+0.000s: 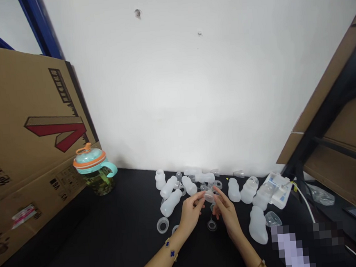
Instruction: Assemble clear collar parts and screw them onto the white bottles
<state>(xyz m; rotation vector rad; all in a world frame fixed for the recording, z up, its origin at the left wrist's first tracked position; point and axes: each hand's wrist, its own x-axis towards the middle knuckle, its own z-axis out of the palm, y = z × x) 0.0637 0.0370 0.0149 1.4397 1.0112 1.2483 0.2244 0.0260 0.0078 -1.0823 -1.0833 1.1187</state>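
Note:
Between the fingertips of my left hand (191, 213) and my right hand (226, 214) is a small translucent plastic bottle part (209, 196), probably a collar or nipple piece. Both hands pinch it above the black table top. Frosted white baby bottles lie around them, including one (171, 203) left of my left hand and one (233, 190) right of the held part. A larger one (257, 225) lies right of my right hand. A clear ring (162, 225) sits near my left hand, and a small ring (211, 225) lies just below my hands.
A black table (111, 225) extends left of the bottles. A cardboard box (31, 112) leans at the left, beside a teal-and-orange lidded cup (90, 163). White packaging (279, 189) lies at the right, near a pixelated patch (297, 243). A white wall (173, 76) stands behind.

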